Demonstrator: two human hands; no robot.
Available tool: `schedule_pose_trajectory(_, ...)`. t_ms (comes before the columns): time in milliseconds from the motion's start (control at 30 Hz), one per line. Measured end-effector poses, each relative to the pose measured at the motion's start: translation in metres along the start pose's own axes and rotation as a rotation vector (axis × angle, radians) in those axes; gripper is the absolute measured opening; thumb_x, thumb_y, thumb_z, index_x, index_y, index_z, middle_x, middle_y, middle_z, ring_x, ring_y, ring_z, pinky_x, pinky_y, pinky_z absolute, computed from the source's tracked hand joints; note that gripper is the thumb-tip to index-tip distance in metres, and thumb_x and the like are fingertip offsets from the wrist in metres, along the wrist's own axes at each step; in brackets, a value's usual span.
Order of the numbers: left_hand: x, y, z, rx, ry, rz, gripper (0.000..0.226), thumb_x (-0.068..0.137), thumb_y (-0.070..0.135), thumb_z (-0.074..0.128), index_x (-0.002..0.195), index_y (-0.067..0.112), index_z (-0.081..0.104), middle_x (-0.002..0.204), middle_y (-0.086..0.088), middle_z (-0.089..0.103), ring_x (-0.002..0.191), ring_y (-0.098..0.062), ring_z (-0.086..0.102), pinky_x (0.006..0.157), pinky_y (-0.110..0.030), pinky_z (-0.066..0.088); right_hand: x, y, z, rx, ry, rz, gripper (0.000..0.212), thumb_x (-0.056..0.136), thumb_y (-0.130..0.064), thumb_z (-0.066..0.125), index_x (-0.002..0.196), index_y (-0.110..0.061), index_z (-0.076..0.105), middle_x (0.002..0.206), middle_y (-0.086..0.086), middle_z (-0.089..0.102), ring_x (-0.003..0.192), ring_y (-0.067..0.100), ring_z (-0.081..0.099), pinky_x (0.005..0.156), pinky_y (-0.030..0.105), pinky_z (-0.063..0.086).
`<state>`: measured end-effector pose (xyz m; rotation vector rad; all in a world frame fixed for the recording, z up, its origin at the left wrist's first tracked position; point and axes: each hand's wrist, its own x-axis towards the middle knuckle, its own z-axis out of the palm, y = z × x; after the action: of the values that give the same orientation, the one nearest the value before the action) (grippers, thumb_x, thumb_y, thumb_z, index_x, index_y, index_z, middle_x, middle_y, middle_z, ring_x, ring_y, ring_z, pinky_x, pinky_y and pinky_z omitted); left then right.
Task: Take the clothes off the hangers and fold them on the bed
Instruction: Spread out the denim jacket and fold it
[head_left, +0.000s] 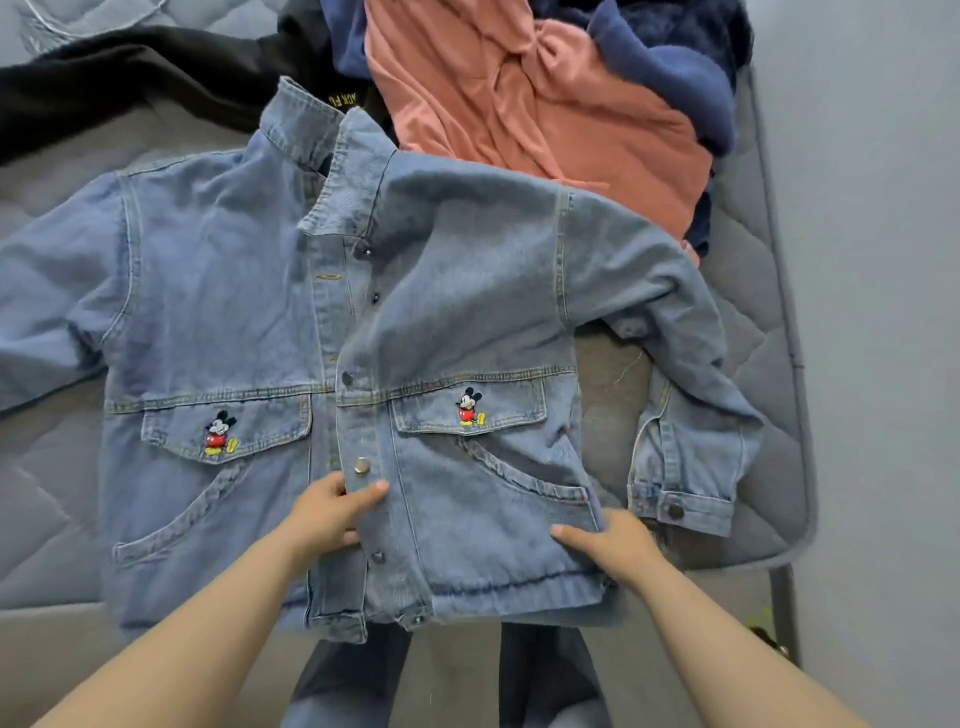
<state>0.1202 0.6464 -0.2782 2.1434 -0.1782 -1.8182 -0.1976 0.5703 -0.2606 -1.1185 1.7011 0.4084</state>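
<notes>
Here, denim jacket (467, 291), Mickey Mouse patches (470, 406)

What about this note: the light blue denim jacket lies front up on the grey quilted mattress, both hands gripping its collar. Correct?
No. The head view shows the left hand and right hand gripping the lower front of the light blue denim jacket, not its collar; the rest holds.

Left hand (327, 514), right hand (615, 551), forearms (208, 623) bare, blue trousers (348, 686)

Bedroom in home: quilted grey mattress (748, 291) by plain wall (883, 260), clothes pile (519, 104) on bed.
</notes>
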Motion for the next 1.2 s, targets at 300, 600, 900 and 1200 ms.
schedule_pose_trajectory(300,-0.013,-0.037,0.04,0.299,0.477,0.283,0.031,0.097,0.025,0.049,0.074,0.009,0.035,0.073,-0.013,0.048,0.07,-0.033,0.049,0.062,-0.04,0.033,-0.015,0.022,0.026,-0.085,-0.009,-0.029,0.055,0.071,-0.064,0.073,0.086,-0.013,0.06,0.086,0.002,0.064,0.084,0.022,0.062,0.065,0.031,0.044)
schedule_pose_trajectory(600,-0.019,-0.074,0.041,0.231,0.386,0.31,0.017,0.086,0.02,0.069,0.097,0.011,0.06,0.092,-0.006,0.064,0.083,-0.025,0.059,0.067,-0.034,0.043,-0.02,0.056,0.022,0.169,0.261,-0.187,0.041,0.095,-0.035,0.057,0.068,-0.01,0.039,0.065,0.006,0.039,0.061,0.019,0.037,0.055,0.031,0.025)
schedule_pose_trajectory(900,-0.019,-0.074,0.055,0.358,0.55,0.319,0.023,0.088,0.024,0.065,0.092,0.01,0.047,0.093,-0.012,0.06,0.078,-0.026,0.048,0.067,-0.036,0.037,-0.013,0.052,0.026,0.177,0.333,-0.09,0.025,0.094,-0.026,0.059,0.08,-0.01,0.044,0.07,0.0,0.046,0.072,0.023,0.045,0.055,0.034,0.027)
schedule_pose_trajectory(1200,-0.032,-0.051,0.03,0.443,0.316,0.082,0.059,0.079,0.028,0.077,0.117,0.007,0.039,0.112,-0.015,0.057,0.093,-0.032,0.058,0.078,-0.045,0.051,-0.021,0.003,-0.007,0.046,0.381,-0.165,0.042,0.095,-0.027,0.057,0.131,-0.012,0.043,0.117,0.008,0.057,0.1,0.025,0.057,0.081,0.037,0.047)
